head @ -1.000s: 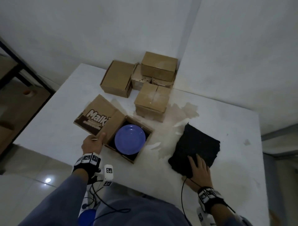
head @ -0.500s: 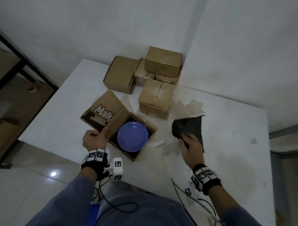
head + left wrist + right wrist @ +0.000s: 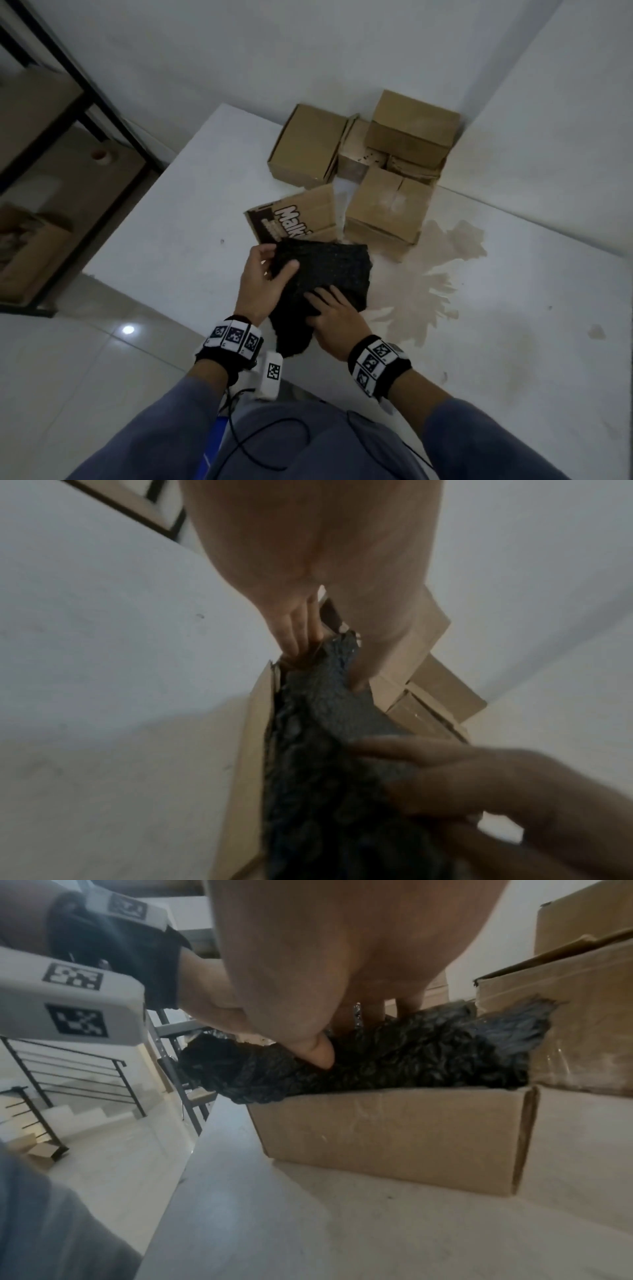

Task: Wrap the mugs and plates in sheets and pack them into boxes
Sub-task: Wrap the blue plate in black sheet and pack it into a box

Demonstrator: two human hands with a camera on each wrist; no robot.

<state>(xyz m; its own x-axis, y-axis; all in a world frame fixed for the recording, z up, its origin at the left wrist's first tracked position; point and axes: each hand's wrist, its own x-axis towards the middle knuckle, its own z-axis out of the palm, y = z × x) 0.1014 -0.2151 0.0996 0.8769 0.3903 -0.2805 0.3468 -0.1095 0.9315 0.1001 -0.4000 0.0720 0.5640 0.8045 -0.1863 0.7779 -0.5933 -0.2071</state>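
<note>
A black bubble-wrap sheet (image 3: 325,270) lies over the open cardboard box (image 3: 394,1134), and one end hangs toward me past the box's near side. The sheet hides the blue plate inside. The box's printed flap (image 3: 294,219) stands open behind it. My left hand (image 3: 274,260) pinches the sheet's far left corner, thumb on top and fingers under it (image 3: 298,642). My right hand (image 3: 325,301) lies on the near part of the sheet with spread fingers and presses it down into the box; its thumb (image 3: 318,1053) digs into the wrap.
Three closed cardboard boxes (image 3: 308,150), (image 3: 411,130), (image 3: 387,209) and another behind them cluster at the table's back corner against the walls. A brown stain (image 3: 442,270) marks the white table (image 3: 513,325) right of the box. A dark metal shelf (image 3: 51,164) stands beyond the table's left edge.
My right hand picked the black sheet up from the table's right side and brought it left over the box, covering the plate. My left hand left the flap and took the sheet's corner.
</note>
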